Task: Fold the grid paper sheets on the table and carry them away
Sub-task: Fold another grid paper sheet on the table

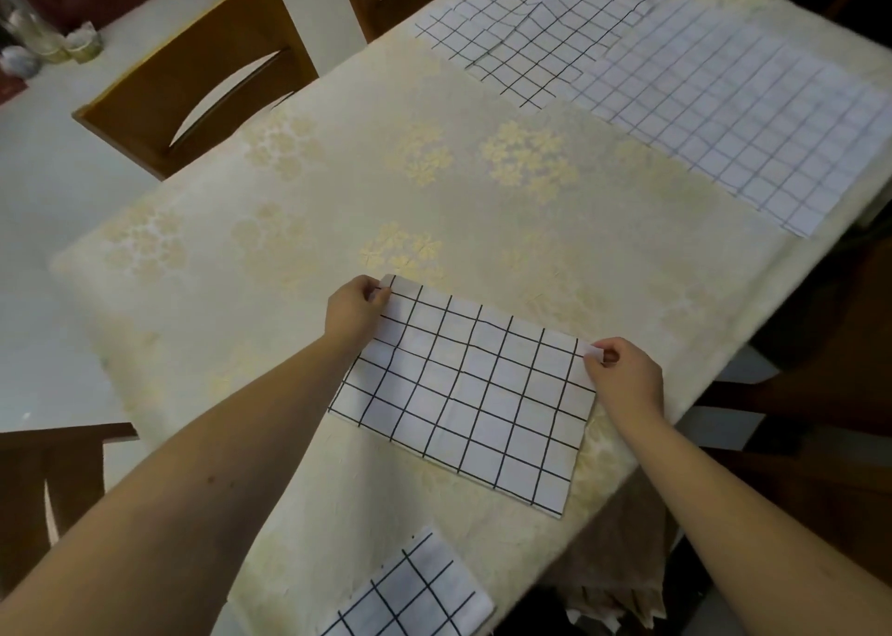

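Each hand, left hand [355, 309] and right hand [625, 375], pinches a far corner of the grid sheet [463, 394] at frame centre. A folded sheet [415, 592] lies lower centre on the tabletop [338, 191]; flat sheets [700, 104] occupy upper right, chair [193, 70] upper left.

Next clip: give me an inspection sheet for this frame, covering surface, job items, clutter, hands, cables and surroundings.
Surface: table under a cream floral tablecloth.
Job items: folded grid sheet in work near the table edge; smaller folded piece nearest the camera; two unfolded sheets at the far end, a bold-lined one overlapping a faint-lined one.
Clutter: nothing seen.
Hands: left hand pinches the sheet's far left corner; right hand pinches its far right corner.
Cables: nothing seen.
Surroundings: wooden chairs at the left; blurred containers on the floor.
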`<action>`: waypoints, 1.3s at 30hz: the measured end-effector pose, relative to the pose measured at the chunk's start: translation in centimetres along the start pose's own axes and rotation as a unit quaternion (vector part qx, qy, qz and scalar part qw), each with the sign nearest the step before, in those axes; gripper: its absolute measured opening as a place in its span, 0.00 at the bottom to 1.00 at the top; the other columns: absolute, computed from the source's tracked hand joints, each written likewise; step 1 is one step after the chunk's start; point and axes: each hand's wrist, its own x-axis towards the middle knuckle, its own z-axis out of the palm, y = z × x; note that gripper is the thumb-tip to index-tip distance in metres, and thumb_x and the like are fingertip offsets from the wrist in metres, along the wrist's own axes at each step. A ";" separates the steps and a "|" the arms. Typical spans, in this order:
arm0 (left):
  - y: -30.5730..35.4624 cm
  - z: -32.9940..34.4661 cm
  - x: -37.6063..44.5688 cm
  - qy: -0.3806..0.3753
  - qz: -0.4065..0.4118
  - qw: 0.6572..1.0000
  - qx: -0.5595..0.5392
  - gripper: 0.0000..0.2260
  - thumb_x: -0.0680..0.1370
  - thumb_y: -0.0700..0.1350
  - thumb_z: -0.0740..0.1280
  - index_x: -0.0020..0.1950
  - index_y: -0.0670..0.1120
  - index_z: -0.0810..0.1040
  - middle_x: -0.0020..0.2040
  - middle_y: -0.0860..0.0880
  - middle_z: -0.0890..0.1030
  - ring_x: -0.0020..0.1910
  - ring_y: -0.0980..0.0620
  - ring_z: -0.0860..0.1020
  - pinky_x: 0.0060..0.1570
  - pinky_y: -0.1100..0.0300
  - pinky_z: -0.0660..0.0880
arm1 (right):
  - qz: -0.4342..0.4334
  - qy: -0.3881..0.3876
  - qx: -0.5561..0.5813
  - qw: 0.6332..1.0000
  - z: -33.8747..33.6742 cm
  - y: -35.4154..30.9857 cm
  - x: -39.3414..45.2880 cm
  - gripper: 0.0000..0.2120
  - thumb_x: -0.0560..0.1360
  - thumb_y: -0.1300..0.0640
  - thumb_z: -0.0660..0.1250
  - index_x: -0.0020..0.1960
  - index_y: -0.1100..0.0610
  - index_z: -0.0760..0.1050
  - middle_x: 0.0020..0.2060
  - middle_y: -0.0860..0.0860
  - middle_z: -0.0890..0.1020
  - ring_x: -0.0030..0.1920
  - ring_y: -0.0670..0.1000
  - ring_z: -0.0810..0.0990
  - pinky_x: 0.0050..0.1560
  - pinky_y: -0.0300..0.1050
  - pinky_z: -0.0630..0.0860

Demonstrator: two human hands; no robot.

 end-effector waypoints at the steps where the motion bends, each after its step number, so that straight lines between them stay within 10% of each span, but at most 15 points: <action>1: -0.1 0.2 0.1 0.003 0.000 1.000 0.008 0.09 0.80 0.48 0.64 0.53 0.43 0.78 0.40 0.49 0.77 0.41 0.46 0.76 0.39 0.57 0.69 | -0.005 0.002 0.002 1.000 0.1 0.2 0.0 0.09 0.79 0.53 0.63 0.51 0.56 0.80 0.44 0.51 0.83 0.43 0.51 0.78 0.38 0.41 0.70; 8: -0.7 0.1 -0.5 0.079 0.001 0.995 0.060 0.17 0.80 0.50 0.64 0.67 0.47 0.72 0.61 0.44 0.75 0.57 0.45 0.75 0.57 0.49 0.72 | -0.045 0.041 -0.004 0.998 0.6 0.5 -0.3 0.13 0.78 0.54 0.67 0.60 0.57 0.76 0.52 0.54 0.79 0.51 0.55 0.78 0.50 0.51 0.76; 16: -3.4 4.6 -10.2 0.017 0.270 0.929 0.253 0.25 0.82 0.52 0.56 0.78 0.46 0.60 0.78 0.45 0.60 0.78 0.46 0.54 0.75 0.49 0.52 | -0.273 -0.048 -0.142 0.950 5.8 -2.3 -6.8 0.27 0.80 0.47 0.54 0.76 0.57 0.61 0.73 0.54 0.68 0.73 0.55 0.64 0.72 0.54 0.61; 29: -5.6 6.9 -13.1 -0.035 0.096 0.944 0.314 0.30 0.80 0.64 0.46 0.78 0.60 0.37 0.79 0.49 0.35 0.77 0.46 0.34 0.75 0.42 0.36 | -0.264 -0.103 -0.337 0.898 7.1 1.8 -6.6 0.32 0.81 0.38 0.41 0.80 0.52 0.42 0.79 0.52 0.44 0.79 0.52 0.43 0.76 0.55 0.44; 35: -7.4 4.9 -13.3 -0.041 0.083 0.947 0.307 0.33 0.77 0.69 0.44 0.78 0.61 0.36 0.79 0.47 0.34 0.77 0.45 0.32 0.74 0.40 0.35 | -0.237 -0.108 -0.340 0.904 3.6 3.4 -4.7 0.32 0.80 0.37 0.37 0.80 0.51 0.47 0.79 0.51 0.49 0.79 0.53 0.47 0.76 0.54 0.42; 39: -7.2 4.1 -13.4 -0.019 0.069 0.964 0.256 0.32 0.78 0.66 0.46 0.80 0.57 0.42 0.81 0.45 0.42 0.79 0.47 0.38 0.75 0.42 0.38 | -0.247 -0.061 -0.261 0.931 3.4 0.7 -3.3 0.27 0.80 0.42 0.48 0.72 0.55 0.67 0.70 0.54 0.71 0.72 0.57 0.65 0.71 0.58 0.58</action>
